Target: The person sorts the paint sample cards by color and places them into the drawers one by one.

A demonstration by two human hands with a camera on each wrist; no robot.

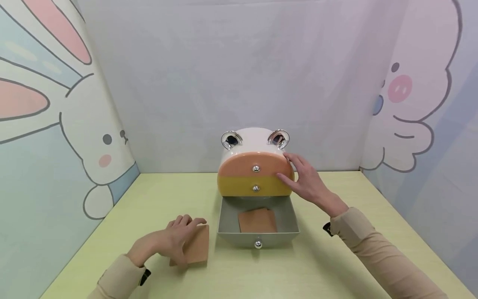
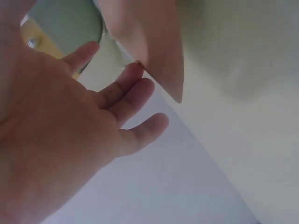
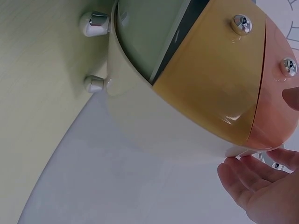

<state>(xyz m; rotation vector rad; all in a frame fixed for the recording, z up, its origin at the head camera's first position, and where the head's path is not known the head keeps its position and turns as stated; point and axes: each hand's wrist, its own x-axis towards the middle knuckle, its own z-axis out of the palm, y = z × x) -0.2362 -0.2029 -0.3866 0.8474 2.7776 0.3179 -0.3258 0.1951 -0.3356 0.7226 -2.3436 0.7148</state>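
The left hand (image 1: 175,238) holds a brown square block (image 1: 198,247) that looks like a stack of cardboard squares, thumb on the near side and a finger along the far edge. In the left wrist view, a fingertip meets the edge of the brown piece (image 2: 166,56); the other fingers are spread. A frog-shaped drawer box (image 1: 254,139) stands ahead, its grey-green bottom drawer (image 1: 231,216) pulled out with brown squares (image 1: 257,220) inside. The right hand (image 1: 308,180) rests against the box's upper right, thumb before the front, fingertips touching the white side (image 3: 163,126).
Above the pulled-out drawer are a closed yellow drawer (image 1: 239,187) and a closed orange drawer (image 1: 242,164), each with a silver knob. The box stands on a pale yellow table (image 1: 179,191). A white curtain (image 1: 224,83) hangs behind, with cartoon panels on both sides.
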